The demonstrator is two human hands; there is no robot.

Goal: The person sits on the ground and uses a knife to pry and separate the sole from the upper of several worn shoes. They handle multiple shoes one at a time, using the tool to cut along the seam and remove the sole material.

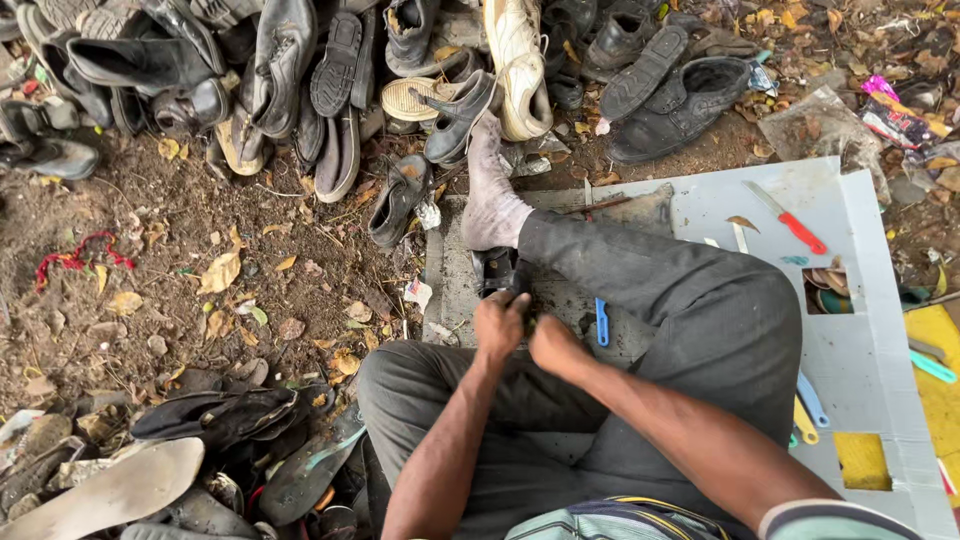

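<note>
I see left hand (499,325) gripping a dark worn shoe (497,270), right hand (553,345) curled against it, near the grey board (860,330) left edge

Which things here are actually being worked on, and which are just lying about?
In hand: small black shoe, held by left hand and right hand.

Lying about: heap of worn dark shoes, red-handled knife, blue-handled tool, dry leaves.

Single view: head-worn camera, facing steeply down from above the seated person's lap. Close range on hands and knees. Frame reaches the grey board (860,260) and shoe pile (300,70) beyond.
</note>
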